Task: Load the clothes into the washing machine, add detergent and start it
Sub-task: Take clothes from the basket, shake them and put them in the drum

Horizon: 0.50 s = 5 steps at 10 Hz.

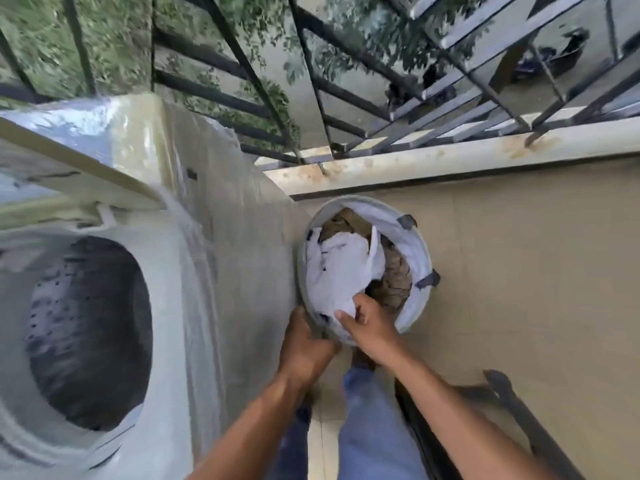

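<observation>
I look down on a round pale laundry basket (420,252) standing on the tan floor (536,271), just to the right of the washing machine (194,258) and near the low ledge (450,161) under the black railing (346,98). The basket holds a crumpled white garment (341,268) on top, with brown clothes (394,275) showing beneath it on the far and right sides. Dark tabs stick out from the basket's right rim.

My right hand (369,323) reaches into the near side of the basket; its thumb and fingers are curled and pinch the near edge of the white garment. My left hand (304,344) is at the near left rim of the basket, between it and the machine's side. Its fingers are bent over the rim, but blur keeps me from telling whether they actually grip it.

The washing machine takes up the left of the view, wrapped in a clear plastic film. Its lid (76,161) is raised at the far side, and the dark perforated drum (90,334) lies open. I see no clothes inside it, though the drum is blurred.

Blue trouser legs (374,427) show between my forearms at the near edge.
</observation>
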Available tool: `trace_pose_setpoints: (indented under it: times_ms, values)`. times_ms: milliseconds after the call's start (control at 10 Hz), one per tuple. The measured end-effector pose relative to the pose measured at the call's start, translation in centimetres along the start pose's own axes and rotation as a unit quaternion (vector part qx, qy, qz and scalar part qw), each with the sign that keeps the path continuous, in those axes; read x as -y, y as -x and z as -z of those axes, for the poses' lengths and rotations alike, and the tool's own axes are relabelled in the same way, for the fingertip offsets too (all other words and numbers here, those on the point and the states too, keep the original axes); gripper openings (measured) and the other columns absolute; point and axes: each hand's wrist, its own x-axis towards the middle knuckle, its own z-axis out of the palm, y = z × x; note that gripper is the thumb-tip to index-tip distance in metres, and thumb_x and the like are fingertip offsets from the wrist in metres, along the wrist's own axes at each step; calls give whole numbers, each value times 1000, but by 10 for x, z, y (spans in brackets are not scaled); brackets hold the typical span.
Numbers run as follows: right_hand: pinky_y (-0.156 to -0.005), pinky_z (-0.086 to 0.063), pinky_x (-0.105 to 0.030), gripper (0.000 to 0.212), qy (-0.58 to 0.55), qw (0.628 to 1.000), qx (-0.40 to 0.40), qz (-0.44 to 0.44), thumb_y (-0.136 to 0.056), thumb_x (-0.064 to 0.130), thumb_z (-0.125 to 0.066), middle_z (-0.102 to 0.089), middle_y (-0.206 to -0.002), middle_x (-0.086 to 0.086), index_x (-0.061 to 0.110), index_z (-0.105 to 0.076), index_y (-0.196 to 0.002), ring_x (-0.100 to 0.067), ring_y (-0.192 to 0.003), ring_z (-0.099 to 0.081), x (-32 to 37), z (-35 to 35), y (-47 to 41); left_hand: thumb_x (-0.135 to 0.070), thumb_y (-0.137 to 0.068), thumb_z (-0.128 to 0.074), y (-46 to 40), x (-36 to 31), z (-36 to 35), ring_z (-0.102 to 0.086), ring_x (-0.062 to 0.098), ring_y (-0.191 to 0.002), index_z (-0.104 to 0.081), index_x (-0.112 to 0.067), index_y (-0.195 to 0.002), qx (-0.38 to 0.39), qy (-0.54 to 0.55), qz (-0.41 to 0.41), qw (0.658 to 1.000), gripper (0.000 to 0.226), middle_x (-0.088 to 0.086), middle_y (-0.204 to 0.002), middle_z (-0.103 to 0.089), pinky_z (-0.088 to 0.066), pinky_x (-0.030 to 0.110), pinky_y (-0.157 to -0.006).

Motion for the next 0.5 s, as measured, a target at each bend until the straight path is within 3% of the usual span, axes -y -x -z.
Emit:
trace_pose_setpoints:
  times_ms: [100,200,300,400,500]
  values:
    - [-55,-29,-23,46,-87,995,-53,4,-94,33,-72,-37,-58,14,20,-36,-69,-2,-54,-36,33,14,48,13,-78,-72,44,-7,9,-36,-46,-78,-39,-44,-112,35,-47,-98,993,74,-35,-111,-43,-34,-10,-71]
    - [-56,-28,-28,47,-173,981,-76,52,-99,29,-66,-29,-65,6,15,-32,-71,-7,-60,-33,88,29,106,-31,-60,-77,84,4,24,-31,-43,-113,-36,-53,-124,20,-109,-207,972,80,-66,-119,-37,-29,-9,-89]
    - [-59,-36,-24,43,-236,966,-61,86,-99,31,-65,-35,-63,10,22,-37,-68,-5,-62,-40,139,35,149,-34,-72,-83,98,8,35,-54,-11,-126,-43,-67,-134,-15,-126,-235,964,81,-46,-131,-52,-42,7,-98]
    - [-66,-47,-33,27,-287,948,-18,137,-95,35,-65,-51,-70,1,23,-55,-73,-12,-71,-51,186,47,197,-7,-98,-67,130,-28,54,-70,-7,-98,-74,-58,-88,3,-131,-280,951,52,-19,-105,-77,-44,1,-80]
    - [-72,-60,-35,19,-254,948,-57,181,-102,20,-62,-75,-85,-4,4,-68,-92,-20,-84,-73,209,74,229,-34,-102,-58,133,-43,83,-73,-1,-99,-80,-45,-101,5,-78,-249,965,25,-11,-103,-80,-59,24,-83]
